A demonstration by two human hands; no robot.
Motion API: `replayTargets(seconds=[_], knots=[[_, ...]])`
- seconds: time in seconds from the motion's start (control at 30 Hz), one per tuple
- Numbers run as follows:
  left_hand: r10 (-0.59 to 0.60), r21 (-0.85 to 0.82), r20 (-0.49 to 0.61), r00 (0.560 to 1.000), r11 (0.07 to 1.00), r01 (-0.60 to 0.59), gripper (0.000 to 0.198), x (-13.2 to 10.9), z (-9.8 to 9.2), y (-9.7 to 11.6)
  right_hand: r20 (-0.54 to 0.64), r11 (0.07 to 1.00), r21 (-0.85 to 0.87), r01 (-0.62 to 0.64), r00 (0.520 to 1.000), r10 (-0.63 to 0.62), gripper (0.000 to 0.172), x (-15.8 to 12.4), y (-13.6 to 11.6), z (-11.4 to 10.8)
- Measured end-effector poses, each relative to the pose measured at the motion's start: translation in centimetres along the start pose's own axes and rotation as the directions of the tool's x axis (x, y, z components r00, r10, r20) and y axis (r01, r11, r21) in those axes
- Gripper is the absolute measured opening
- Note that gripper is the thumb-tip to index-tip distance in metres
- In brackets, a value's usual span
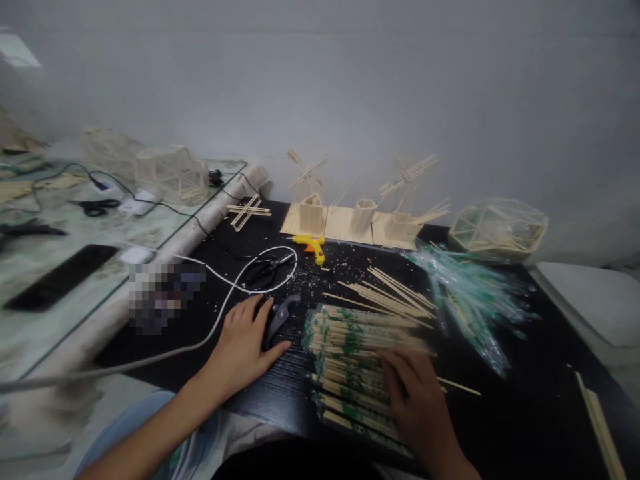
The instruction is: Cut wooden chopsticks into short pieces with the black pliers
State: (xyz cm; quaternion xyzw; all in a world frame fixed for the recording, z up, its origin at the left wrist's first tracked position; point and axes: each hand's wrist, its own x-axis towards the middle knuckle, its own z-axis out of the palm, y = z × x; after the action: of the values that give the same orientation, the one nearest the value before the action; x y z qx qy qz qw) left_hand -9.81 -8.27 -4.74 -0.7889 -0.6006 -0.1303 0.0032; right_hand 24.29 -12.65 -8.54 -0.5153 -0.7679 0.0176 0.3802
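Observation:
My left hand (247,340) lies flat on the black table with its fingers spread, holding nothing. Beside its fingertips are dark-handled pruning shears (281,317). My right hand (417,393) is curled over the right end of a pile of wrapped chopsticks (350,373), in clear sleeves with green print. Its fingers close on chopsticks at the top of the pile; motion blurs this spot, so how many it grips is hidden. Behind the pile lie loose bare chopsticks (385,293). A heap of clear and green wrappers (470,293) spreads to the right.
A yellow glue gun (311,245) and black-handled pliers (260,272) lie further back, near a looped white cable (220,327). Stick-built windmill models (313,213) stand along the wall. To the left, a glass-topped table (55,333) holds a phone (63,277) and scissors (97,207).

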Motion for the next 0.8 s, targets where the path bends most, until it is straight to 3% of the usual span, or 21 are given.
replayTargets(seconds=[0.13, 0.3, 0.47, 0.6, 0.7, 0.8], knots=[[-0.013, 0.042, -0.021, 1.000, 0.999, 0.014, 0.082, -0.2, 0.1, -0.7, -0.004, 1.000, 0.012, 0.004, 1.000, -0.004, 0.023, 0.2, -0.2, -0.1], [0.048, 0.078, -0.061, 0.997, 0.996, -0.043, 0.057, -0.1, 0.0, -1.3, -0.006, 0.999, -0.008, 0.035, 0.999, -0.035, 0.021, 0.3, -0.3, -0.2], [0.094, 0.157, -0.075, 0.993, 0.984, -0.081, 0.047, 0.0, 0.2, -0.9, 0.000, 0.999, -0.001, 0.036, 0.999, -0.036, 0.021, 0.5, -0.3, -0.3], [0.054, 0.189, -0.098, 0.994, 0.981, -0.034, 0.040, 0.1, 0.5, -0.7, 0.002, 1.000, 0.000, 0.031, 1.000, -0.031, 0.022, 0.4, -0.4, -0.2], [0.015, 0.089, -0.135, 0.991, 0.996, -0.003, 0.038, 0.6, 0.5, -0.6, 0.002, 0.999, -0.015, 0.030, 1.000, -0.030, 0.022, 0.1, -0.3, -0.2], [-0.009, -0.116, -0.174, 0.985, 0.993, -0.011, 0.036, 1.8, -0.1, 0.0, 0.006, 0.999, -0.025, 0.031, 1.000, -0.031, 0.021, 0.1, -0.3, -0.1]])
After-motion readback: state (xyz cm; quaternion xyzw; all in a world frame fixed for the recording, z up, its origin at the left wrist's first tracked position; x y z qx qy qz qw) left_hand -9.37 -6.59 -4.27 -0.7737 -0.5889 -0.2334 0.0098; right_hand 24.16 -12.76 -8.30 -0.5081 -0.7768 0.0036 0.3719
